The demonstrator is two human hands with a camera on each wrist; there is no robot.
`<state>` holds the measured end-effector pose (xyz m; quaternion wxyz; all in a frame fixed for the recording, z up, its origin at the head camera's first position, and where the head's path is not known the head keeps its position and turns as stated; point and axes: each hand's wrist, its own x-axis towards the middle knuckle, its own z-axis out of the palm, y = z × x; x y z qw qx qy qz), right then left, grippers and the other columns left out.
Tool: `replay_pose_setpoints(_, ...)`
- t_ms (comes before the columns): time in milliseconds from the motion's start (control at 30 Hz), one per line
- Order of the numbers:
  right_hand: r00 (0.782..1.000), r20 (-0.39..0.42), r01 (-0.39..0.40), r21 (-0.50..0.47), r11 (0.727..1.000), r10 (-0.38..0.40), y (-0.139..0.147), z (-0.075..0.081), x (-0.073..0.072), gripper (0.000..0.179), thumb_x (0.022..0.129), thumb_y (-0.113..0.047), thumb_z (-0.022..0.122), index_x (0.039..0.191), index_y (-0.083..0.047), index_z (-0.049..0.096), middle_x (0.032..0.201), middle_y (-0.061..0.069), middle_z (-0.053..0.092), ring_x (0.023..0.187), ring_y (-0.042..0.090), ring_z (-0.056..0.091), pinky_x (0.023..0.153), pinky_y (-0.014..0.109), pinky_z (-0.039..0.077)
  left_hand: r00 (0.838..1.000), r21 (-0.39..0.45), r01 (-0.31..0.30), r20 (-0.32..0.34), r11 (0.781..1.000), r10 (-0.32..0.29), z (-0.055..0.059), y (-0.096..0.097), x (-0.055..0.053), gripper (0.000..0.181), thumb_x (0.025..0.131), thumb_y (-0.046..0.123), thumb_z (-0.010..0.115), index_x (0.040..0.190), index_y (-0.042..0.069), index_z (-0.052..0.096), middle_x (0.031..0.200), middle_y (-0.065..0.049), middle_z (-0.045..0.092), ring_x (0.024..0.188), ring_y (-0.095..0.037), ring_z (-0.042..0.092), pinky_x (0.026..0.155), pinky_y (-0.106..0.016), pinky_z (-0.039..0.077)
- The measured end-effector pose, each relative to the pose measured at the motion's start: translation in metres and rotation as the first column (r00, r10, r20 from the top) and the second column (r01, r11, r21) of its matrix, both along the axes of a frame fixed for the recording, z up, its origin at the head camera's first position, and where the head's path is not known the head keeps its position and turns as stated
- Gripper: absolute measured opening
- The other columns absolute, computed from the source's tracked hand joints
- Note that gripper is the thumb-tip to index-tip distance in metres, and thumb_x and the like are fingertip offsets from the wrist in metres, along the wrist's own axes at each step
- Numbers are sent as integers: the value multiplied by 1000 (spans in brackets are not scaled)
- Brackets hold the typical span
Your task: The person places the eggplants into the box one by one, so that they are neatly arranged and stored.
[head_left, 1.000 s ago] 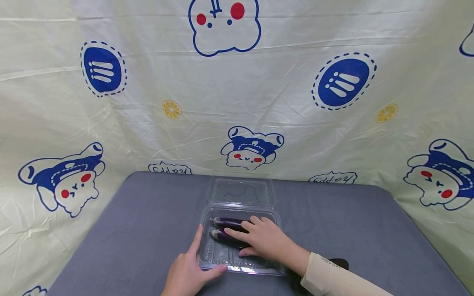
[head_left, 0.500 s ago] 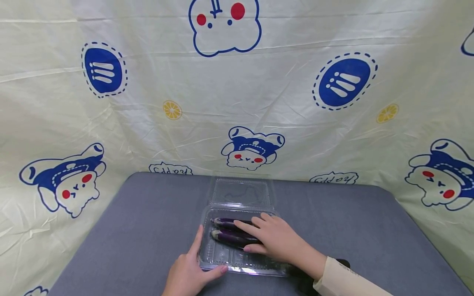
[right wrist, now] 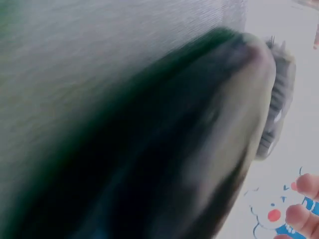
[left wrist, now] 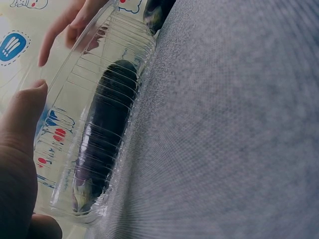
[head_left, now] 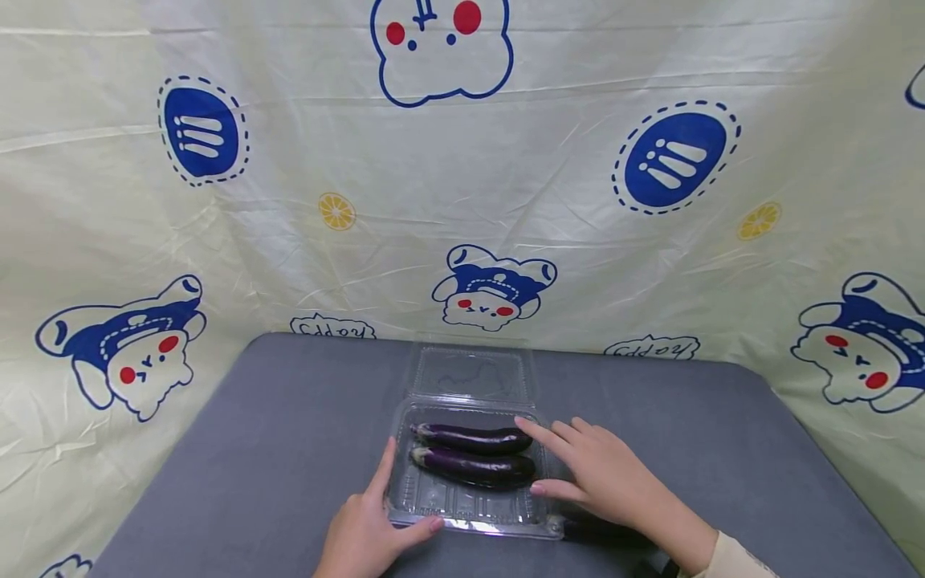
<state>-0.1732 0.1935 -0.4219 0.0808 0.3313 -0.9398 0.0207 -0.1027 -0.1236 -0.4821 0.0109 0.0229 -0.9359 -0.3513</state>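
Note:
Two purple eggplants lie side by side in a clear plastic clamshell container [head_left: 433, 507], its lid [head_left: 470, 373] folded back. The farther eggplant [head_left: 473, 439] is just behind the nearer eggplant [head_left: 477, 469]. My left hand [head_left: 368, 518] rests at the container's near left corner, index finger straight along the side, thumb [left wrist: 25, 117] at the front rim. My right hand [head_left: 603, 474] is over the right rim, fingers extended and holding nothing, index fingertip beside the farther eggplant's end. Another eggplant [head_left: 596, 532] lies on the table, partly under my right forearm; a large blurred eggplant [right wrist: 199, 134] fills the right wrist view.
A grey cloth covers the table [head_left: 303, 425]. Behind it hangs a pale curtain [head_left: 405, 168] printed with cartoon figures. A dark object [head_left: 650, 568] shows at the bottom edge, beside the right sleeve [head_left: 733, 558].
My right hand has slid right off the two eggplants to the container's right rim, uncovering them and the eggplant on the table. My left hand stays put.

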Motion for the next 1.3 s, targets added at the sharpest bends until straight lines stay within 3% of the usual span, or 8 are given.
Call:
replay_pose_setpoints(267,984,168,64,-15,998,-61,35,0,11,81,84,-75,52,154,-39,33,117,-8,65,90,8,56,76,39,51,1000,16,9,0,1000,-9,0,0,0,125,63,78,74,161,26,15,52,10,31,48,-5,27,44,-24,29)
replay_pose_setpoints(400,942,327,76,-6,997,-70,48,-2,15,86,81,-77,55,155,-41,30,125,-7,64,98,9,57,79,40,52,1000,9,6,-6,1000,-6,0,-1,0,125,63,79,73,161,27,14,53,11,29,48,-5,25,44,-24,27)
replay_pose_setpoints(500,923,380,59,-7,998,-52,57,-7,20,88,79,-77,56,155,-40,28,123,-9,64,94,5,54,76,36,50,1000,11,5,-2,1000,-5,-1,-1,0,125,63,79,73,161,27,14,53,11,28,49,-5,23,43,-24,26)
replay_pose_setpoints(700,935,352,-27,-26,999,34,66,-21,29,83,83,-71,58,155,-39,30,109,-16,60,81,-3,42,65,26,40,1000,13,1,10,1000,-2,-1,-2,1,125,63,79,73,161,28,14,52,11,29,49,-4,23,44,-24,25)
replay_pose_setpoints(800,935,351,-48,-1,999,46,68,-25,32,78,86,-70,56,154,-40,33,102,-19,57,81,-2,40,66,25,35,1000,11,0,16,1000,-1,-1,-2,1,125,63,78,73,161,28,14,52,11,30,49,-5,25,44,-24,27)
replay_pose_setpoints(1033,932,360,-49,29,998,35,74,-29,35,68,90,-69,49,151,-43,36,104,-20,54,85,-2,40,69,25,33,1000,8,4,13,1000,-4,-1,-1,0,126,62,79,73,161,29,14,53,10,32,50,-4,26,44,-24,27)
replay_pose_setpoints(1300,961,255,-113,2,994,109,87,-39,37,58,95,-59,51,149,-41,41,106,-20,54,85,-5,40,65,23,34,1000,9,2,16,1000,-3,-1,-1,0,126,62,80,73,160,30,14,54,10,32,50,-5,26,45,-24,27)
